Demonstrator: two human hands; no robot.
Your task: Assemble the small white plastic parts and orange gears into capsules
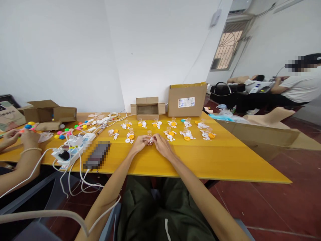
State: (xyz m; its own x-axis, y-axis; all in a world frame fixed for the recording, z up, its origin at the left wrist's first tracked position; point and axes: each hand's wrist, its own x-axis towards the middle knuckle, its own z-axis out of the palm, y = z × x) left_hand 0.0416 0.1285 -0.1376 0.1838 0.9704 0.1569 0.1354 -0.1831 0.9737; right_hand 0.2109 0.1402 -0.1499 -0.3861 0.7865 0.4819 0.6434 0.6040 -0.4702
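Observation:
My left hand [140,143] and my right hand [160,143] meet over the middle of the yellow table [225,160], fingers curled together on a small white plastic part [151,140]. Most of that part is hidden by my fingers. Just beyond my hands lie several little groups of white and orange plastic pieces [187,135] with small clear cups, set out in rows across the table.
A small open carton [147,107] and a taller box [187,99] stand at the table's far edge. A power strip [72,150] with white cables and a dark phone [97,154] lie left. Another person's hands [25,137] handle coloured balls at far left. A person sits back right.

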